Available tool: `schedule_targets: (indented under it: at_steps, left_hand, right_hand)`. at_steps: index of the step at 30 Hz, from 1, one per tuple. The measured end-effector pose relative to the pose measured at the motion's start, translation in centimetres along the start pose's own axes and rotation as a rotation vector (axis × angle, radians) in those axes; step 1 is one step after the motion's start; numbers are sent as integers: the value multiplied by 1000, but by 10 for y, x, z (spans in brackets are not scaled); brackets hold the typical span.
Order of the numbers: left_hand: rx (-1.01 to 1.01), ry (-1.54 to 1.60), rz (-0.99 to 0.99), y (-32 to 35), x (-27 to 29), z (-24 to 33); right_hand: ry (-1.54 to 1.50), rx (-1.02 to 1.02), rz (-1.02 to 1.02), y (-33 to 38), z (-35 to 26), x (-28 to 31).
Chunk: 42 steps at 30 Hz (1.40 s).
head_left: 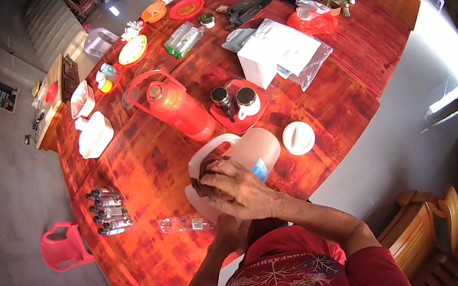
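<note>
Glossy red-brown wood with a streaked grain forms the long table (143, 176), which stands on a pale grey floor and is crowded with things toward twelve o'clock. At its near edge a translucent white plastic jug (255, 149) lies tilted on its side, its looped handle arching toward eleven o'clock and its mouth turned to the person. The right hand (240, 187) is spread over the jug's mouth, fingers curled down on a dark brown cloth (205, 175) pressed into the opening. The left hand (226, 229) sits underneath, mostly hidden by the right; whether it grips the jug cannot be told. Just beside the jug at three o'clock rests its round, ribbed white lid (298, 137). At eleven o'clock stands a red cylindrical flask (177, 108) with a carrying handle, and at twelve a red tray (240, 107) bears a white mug and a metal cup. Small clear bottles (108, 211) lie in a row at nine o'clock.
</note>
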<state>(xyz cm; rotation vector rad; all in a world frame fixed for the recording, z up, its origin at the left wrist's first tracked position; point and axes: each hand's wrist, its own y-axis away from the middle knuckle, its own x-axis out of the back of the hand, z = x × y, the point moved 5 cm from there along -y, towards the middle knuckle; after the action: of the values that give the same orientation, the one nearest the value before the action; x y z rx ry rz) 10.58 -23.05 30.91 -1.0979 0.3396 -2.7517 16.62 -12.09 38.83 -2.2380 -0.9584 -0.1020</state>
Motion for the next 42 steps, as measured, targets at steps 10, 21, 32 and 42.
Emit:
schedule_targets:
  at_steps: [10, 21, 32, 42]
  left_hand:
    - [8, 163, 145, -1, 35, 31]
    - [442, 749, 144, 36, 52, 7]
    - [610, 1097, 225, 37, 50, -16]
    - [666, 1296, 324, 46, 51, -24]
  right_hand:
    - [470, 50, 246, 14, 23, 46]
    - [-950, -731, 174, 43, 112, 107]
    - [-896, -482, 423, 118, 69, 99]
    - [-758, -590, 532, 117, 70, 87]
